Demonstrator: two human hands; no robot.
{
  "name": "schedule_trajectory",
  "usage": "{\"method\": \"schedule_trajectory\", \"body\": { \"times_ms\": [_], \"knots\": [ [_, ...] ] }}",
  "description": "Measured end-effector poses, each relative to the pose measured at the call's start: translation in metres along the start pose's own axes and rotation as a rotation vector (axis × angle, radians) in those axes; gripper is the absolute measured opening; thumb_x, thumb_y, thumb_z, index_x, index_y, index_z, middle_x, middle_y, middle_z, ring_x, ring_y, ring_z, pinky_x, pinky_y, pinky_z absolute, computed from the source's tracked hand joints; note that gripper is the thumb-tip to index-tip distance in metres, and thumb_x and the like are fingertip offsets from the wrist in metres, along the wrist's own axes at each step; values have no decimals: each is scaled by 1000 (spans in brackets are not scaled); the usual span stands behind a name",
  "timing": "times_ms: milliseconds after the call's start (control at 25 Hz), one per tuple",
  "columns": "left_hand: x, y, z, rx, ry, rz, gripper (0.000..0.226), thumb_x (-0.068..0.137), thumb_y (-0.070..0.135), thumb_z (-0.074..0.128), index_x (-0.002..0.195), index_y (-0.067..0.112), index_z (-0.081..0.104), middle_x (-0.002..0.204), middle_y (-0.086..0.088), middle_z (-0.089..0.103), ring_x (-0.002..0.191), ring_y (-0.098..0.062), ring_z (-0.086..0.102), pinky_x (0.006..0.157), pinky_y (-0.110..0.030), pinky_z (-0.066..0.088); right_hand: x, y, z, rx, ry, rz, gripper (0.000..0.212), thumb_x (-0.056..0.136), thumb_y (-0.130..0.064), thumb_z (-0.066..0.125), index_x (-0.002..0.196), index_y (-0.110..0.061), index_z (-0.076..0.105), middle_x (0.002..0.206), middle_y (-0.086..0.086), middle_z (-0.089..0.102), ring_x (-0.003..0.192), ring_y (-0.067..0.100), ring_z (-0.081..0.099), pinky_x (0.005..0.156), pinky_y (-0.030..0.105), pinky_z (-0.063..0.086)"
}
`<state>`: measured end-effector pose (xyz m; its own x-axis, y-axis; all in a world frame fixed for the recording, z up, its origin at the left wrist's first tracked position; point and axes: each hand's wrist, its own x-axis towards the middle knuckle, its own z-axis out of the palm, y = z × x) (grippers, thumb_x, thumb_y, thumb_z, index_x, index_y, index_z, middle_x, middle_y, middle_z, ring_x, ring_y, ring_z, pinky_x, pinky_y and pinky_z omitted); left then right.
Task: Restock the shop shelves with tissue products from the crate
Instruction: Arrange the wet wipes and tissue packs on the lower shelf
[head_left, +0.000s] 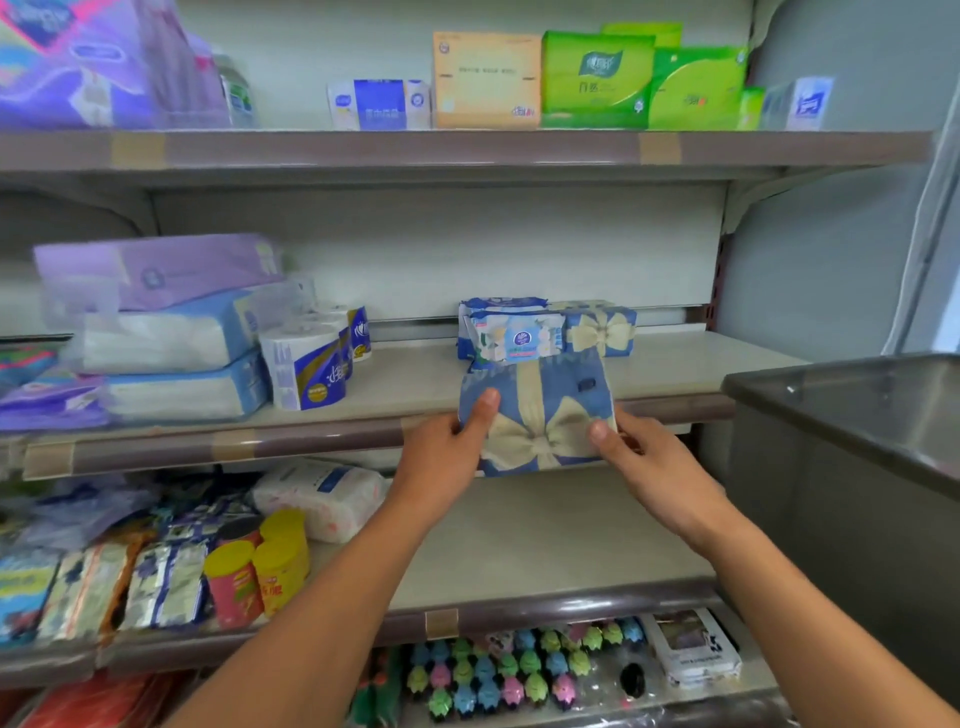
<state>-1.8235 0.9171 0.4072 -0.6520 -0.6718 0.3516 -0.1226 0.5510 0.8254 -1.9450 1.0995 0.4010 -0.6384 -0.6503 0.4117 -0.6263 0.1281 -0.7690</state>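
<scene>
A blue tissue pack with a cream bow print (540, 410) sits half over the front edge of the middle shelf (395, 384). My left hand (447, 447) grips its left edge, thumb on top. My right hand (644, 462) holds its right edge the same way. Just behind it on the shelf stand a small wet-wipe pack (514, 338) and another bow-print pack (600, 330). The grey crate (852, 415) is at the right; its inside is hidden.
Purple and blue tissue packs (166, 332) and toilet rolls (306, 364) fill the middle shelf's left. Green and orange tissue boxes (592, 78) line the top shelf. Below are snack cans (260, 566), a white pack (322, 499) and small toys (498, 670).
</scene>
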Motion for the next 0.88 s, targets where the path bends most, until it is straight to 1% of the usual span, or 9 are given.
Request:
{"method": "schedule_trajectory", "body": {
  "times_ms": [80, 200, 320, 400, 480, 560, 640, 760, 880],
  "knots": [
    [13, 5, 11, 86, 15, -20, 80, 74, 83, 29, 64, 9, 56, 62, -6, 61, 67, -23, 61, 63, -33, 46, 10, 6, -2, 14, 87, 10, 33, 83, -69, 52, 103, -46, 64, 102, -24, 62, 99, -5, 55, 78, 15, 39],
    [32, 15, 25, 69, 66, 73, 87, 66, 90, 25, 78, 10, 59, 71, -1, 62, 69, -17, 59, 64, -34, 47, 29, 12, -5, -19, 262, -42, 20, 86, -56, 57, 98, -43, 68, 103, -23, 64, 106, 2, 55, 84, 21, 43],
    [53, 27, 35, -55, -74, 160, 54, 73, 69, 57, 95, 20, 58, 84, 9, 64, 77, -8, 60, 66, -21, 46, 52, 16, -13, 24, 403, -32, 18, 88, -50, 58, 91, -37, 69, 96, -18, 64, 96, 3, 58, 75, 11, 40],
    [70, 29, 44, -63, -56, 166, 40, 73, 51, 76, 98, 24, 59, 90, 12, 66, 84, -6, 63, 69, -19, 50, 68, 20, -16, 40, 461, -19, 21, 89, -50, 58, 93, -32, 68, 92, -11, 66, 89, 5, 60, 70, 12, 41],
    [87, 31, 53, -43, 28, 167, 38, 72, 46, 80, 94, 25, 58, 87, 13, 66, 82, -6, 64, 68, -21, 50, 83, 23, -15, 51, 490, -35, 25, 90, -49, 57, 105, -31, 66, 91, -11, 67, 86, 1, 61, 69, 17, 43],
    [103, 35, 66, -25, 76, 165, 41, 71, 48, 80, 94, 24, 54, 86, 13, 65, 80, -5, 63, 66, -23, 49, 100, 29, -15, 56, 529, -28, 28, 92, -44, 57, 116, -30, 61, 90, -17, 65, 81, -4, 58, 66, 9, 41],
    [120, 34, 84, -4, 84, 159, 45, 71, 52, 79, 93, 21, 55, 84, 10, 66, 78, -8, 64, 68, -30, 53, 115, 41, -16, 31, 568, 2, 37, 94, -43, 55, 126, -26, 55, 100, -18, 61, 89, -2, 55, 73, 5, 39],
    [139, 28, 113, 60, 54, 120, 45, 71, 56, 76, 86, 19, 56, 80, 6, 66, 75, -15, 64, 69, -37, 54, 135, 64, -17, -60, 595, 108, 49, 95, -46, 52, 135, -17, 49, 117, 0, 63, 111, 22, 56, 83, 28, 41],
    [159, 26, 142, 200, -12, 92, 46, 75, 58, 71, 87, 18, 51, 88, 1, 64, 84, -22, 63, 67, -33, 47, 159, 96, -23, -125, 621, 203, 37, 95, -41, 53, 111, -9, 59, 101, 10, 64, 101, 34, 58, 76, 33, 41]
  ]
}}
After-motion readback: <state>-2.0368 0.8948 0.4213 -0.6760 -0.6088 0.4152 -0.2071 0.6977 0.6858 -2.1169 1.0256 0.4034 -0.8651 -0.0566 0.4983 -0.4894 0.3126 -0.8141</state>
